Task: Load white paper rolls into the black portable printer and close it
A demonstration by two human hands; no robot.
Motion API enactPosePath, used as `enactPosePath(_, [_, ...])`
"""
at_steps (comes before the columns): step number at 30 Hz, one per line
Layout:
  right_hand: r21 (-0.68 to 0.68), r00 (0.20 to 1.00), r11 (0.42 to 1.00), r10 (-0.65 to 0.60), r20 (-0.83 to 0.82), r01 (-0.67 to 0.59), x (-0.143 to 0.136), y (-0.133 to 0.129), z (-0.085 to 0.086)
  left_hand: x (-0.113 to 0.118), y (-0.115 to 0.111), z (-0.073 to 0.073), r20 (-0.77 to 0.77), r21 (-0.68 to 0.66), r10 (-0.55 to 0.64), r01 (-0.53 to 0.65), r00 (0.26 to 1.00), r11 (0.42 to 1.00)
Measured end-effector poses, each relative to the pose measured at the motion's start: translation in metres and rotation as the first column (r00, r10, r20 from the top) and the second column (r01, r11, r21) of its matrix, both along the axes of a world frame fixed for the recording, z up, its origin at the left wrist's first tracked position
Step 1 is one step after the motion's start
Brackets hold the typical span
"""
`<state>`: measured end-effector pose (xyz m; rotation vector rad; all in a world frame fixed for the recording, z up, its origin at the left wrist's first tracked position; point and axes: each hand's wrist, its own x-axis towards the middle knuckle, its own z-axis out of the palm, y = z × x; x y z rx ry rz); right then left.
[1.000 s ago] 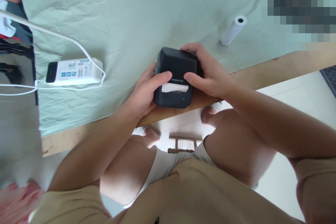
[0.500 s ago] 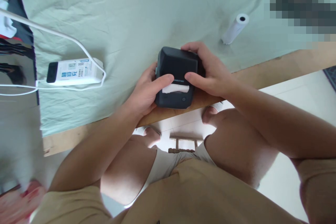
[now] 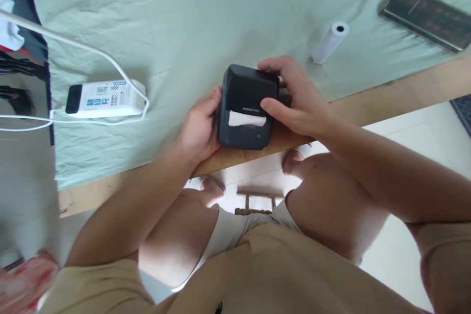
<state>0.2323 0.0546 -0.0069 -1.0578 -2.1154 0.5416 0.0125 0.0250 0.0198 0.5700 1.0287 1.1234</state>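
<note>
A dark label printer [image 3: 247, 93] is held at the table's front edge, its top facing up. A white strip of paper [image 3: 246, 118] sticks out of its slot. My left hand [image 3: 201, 125] grips the printer's left side, the thumb along that edge and the other fingers hidden beneath or behind it. My right hand [image 3: 296, 95] holds the right side, thumb on the top face near the lettering and index finger at the far right corner. Beyond my right hand a white paper roll [image 3: 330, 43] lies on the cloth.
A dark phone [image 3: 429, 17] lies at the far right. On the left is a white power bank [image 3: 106, 100] with a white cable [image 3: 84, 45] looped over it. Pale green cloth [image 3: 184, 14] covers the table, with a bare wooden edge [image 3: 371, 108] in front.
My left thumb has come off the printer's top face and moved left to its side. The right hand keeps nearly the same hold. The printer has barely shifted.
</note>
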Motion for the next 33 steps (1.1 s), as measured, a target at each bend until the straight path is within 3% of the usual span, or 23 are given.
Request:
enactPosePath(6, [0.033,0.990,0.995,0.094,0.105,-0.098,0.006,-0.003,0.032,0.002,-0.001,0.009,0.086,0.011,-0.004,0.003,0.996,1.000])
enactPosePath(9, [0.053,0.987,0.996,0.063,0.145,-0.071,0.006,-0.006,0.041,0.004,0.001,0.012,0.102,-0.008,0.027,-0.027,0.994,1.000])
enactPosePath(12, [0.202,0.997,0.979,-0.033,0.070,0.018,0.004,-0.010,0.049,0.005,0.002,0.011,0.098,-0.035,0.032,-0.029,0.995,0.999])
enactPosePath(15, [0.277,0.977,0.937,-0.205,-0.064,0.214,0.001,-0.016,0.059,0.004,0.003,0.009,0.078,-0.032,0.014,-0.012,0.997,0.999])
enactPosePath(19, [0.200,0.958,0.943,-0.238,-0.157,0.267,-0.007,-0.014,0.063,0.003,0.002,0.007,0.019,-0.040,-0.038,0.039,0.999,0.998])
enactPosePath(23, [0.122,0.923,0.932,-0.308,-0.230,0.341,-0.012,-0.003,0.062,0.003,0.001,0.007,0.032,-0.060,-0.020,0.022,0.999,0.998])
enactPosePath(26, [0.154,0.935,0.924,-0.336,-0.111,0.350,-0.014,-0.002,0.063,0.004,0.001,0.007,0.060,-0.060,0.009,-0.006,0.998,0.998])
enactPosePath(29, [0.193,0.950,0.947,-0.283,0.128,0.256,-0.021,-0.006,0.065,0.004,0.000,0.007,0.046,-0.048,0.013,-0.011,0.999,0.999])
enactPosePath(33, [0.095,0.866,0.980,-0.200,0.459,0.176,-0.032,-0.012,0.069,0.003,-0.001,0.006,0.000,-0.041,0.014,-0.014,1.000,0.999])
